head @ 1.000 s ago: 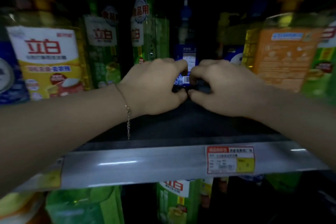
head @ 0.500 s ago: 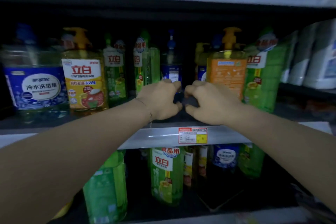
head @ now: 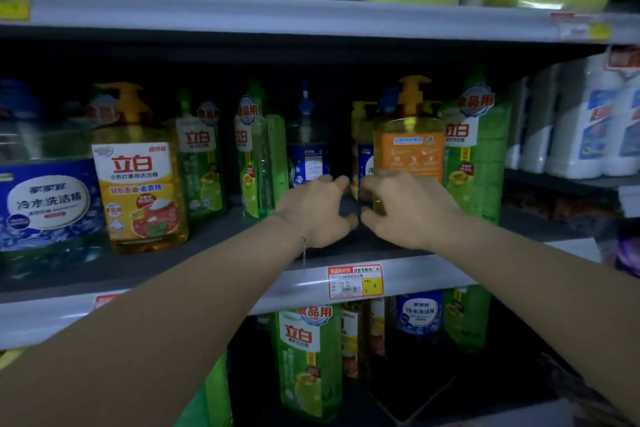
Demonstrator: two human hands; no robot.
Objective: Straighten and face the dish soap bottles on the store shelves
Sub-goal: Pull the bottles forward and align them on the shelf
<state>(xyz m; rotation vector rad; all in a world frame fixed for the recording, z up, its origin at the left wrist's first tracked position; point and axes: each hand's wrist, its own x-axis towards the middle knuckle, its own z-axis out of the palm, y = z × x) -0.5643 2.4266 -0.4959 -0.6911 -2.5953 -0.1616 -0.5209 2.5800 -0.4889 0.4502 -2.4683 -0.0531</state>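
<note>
Two hands are reaching over the shelf edge [head: 207, 291]: the left hand [head: 317, 210] and right hand [head: 405, 210] are hovering side by side, fingers curled and gripping nothing that I can make out. Behind them the blue bottle [head: 308, 152] is sitting deep in the gap, back label out. Judging by this, facing it is the step in hand; next it needs pulling forward and turning.

Shelf: dark middle shelf [head: 194, 253], grey front edge with a price tag [head: 355, 281].
Left end: my blue-label jug [head: 48, 204], yellow pump bottle [head: 140, 191].
Middle: green bottles [head: 202, 166], set back.
Right end: orange-label pump bottle [head: 410, 149], green bottle [head: 479, 163].
</note>
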